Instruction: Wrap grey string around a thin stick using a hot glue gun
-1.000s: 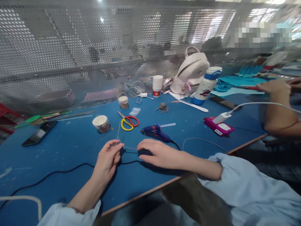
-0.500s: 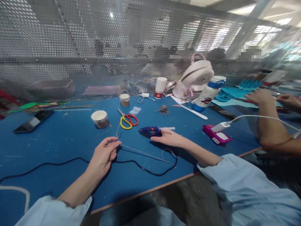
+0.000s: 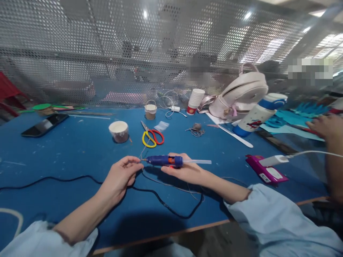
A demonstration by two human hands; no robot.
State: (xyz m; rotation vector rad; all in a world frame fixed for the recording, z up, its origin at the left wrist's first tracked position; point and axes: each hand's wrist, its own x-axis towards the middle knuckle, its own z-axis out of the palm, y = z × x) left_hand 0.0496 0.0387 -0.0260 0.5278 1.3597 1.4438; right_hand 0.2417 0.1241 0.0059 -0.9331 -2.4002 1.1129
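Observation:
My right hand [image 3: 184,170] grips a blue hot glue gun [image 3: 164,160] with a clear glue stick [image 3: 197,162] out of its back. The gun's nozzle points left at my left hand [image 3: 121,175]. My left hand pinches a thin bent wire [image 3: 142,153] just above the blue table [image 3: 75,150]. The gun's black cord [image 3: 160,201] loops across the table below both hands.
Yellow-and-red scissors [image 3: 151,136], two small cups [image 3: 119,131], a stack of paper cups [image 3: 195,101], a phone [image 3: 44,125], a pale backpack [image 3: 242,93], a white-blue bottle [image 3: 258,115] and a magenta device [image 3: 266,172] lie around. Another person's hand [image 3: 325,127] is at the right. A perforated metal screen [image 3: 134,53] backs the table.
My right hand reached to the glue gun, picked it up and brought it left, nozzle toward the wire in my left hand. The view shifted left.

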